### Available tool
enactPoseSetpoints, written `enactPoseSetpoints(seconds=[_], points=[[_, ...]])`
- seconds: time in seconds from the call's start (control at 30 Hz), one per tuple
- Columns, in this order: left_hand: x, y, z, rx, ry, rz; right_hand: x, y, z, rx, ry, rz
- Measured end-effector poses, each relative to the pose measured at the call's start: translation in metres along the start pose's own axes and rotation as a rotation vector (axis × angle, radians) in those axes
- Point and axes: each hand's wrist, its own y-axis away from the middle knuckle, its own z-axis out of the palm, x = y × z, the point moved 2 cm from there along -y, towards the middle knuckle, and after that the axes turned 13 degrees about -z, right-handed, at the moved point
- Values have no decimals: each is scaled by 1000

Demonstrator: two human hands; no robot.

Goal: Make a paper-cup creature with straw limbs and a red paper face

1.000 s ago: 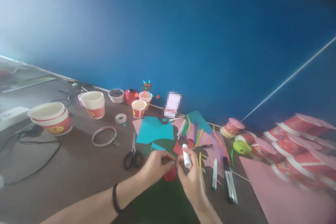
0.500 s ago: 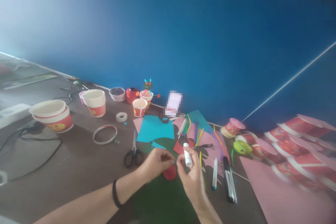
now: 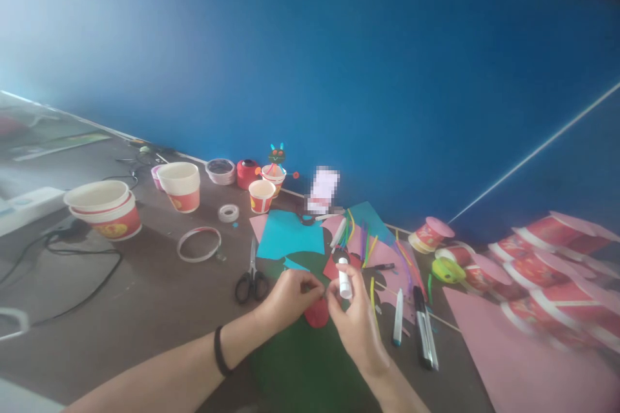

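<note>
My left hand (image 3: 292, 297) has its thumb and fingertips pinched together, but what lies between them is too small to make out. Directly under the fingertips shows a rounded red paper piece (image 3: 316, 314), partly covered by the hand. My right hand (image 3: 355, 310) grips a white glue stick (image 3: 344, 279) upright against the palm side, while its thumb and a fingertip come together close to the left fingertips. Beneath both hands lies a dark green sheet of paper (image 3: 300, 368). Black-handled scissors (image 3: 252, 281) rest just left of my left hand.
Blue paper (image 3: 290, 235), pipe cleaners (image 3: 372, 248) and markers (image 3: 398, 316) lie around the hands. Paper cups (image 3: 179, 187) and a tape ring (image 3: 199, 244) stand left. Pink-topped cups (image 3: 557, 277) and pink paper (image 3: 523, 355) are right. A blue wall rises behind.
The view has shifted slightly, so the table's things sit a little further right. Both hands keep nearly the same pose, and the right still holds the glue stick.
</note>
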Motion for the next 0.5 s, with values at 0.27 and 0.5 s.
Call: enactPoseSetpoints(seconds=[0.27,0.5], points=[[1,-5,-3,-42,121,-66,11,-16,4,39,-102,-2],[-3,-7,-1,-55,228,-142,11,-12,8,1,-228,25]])
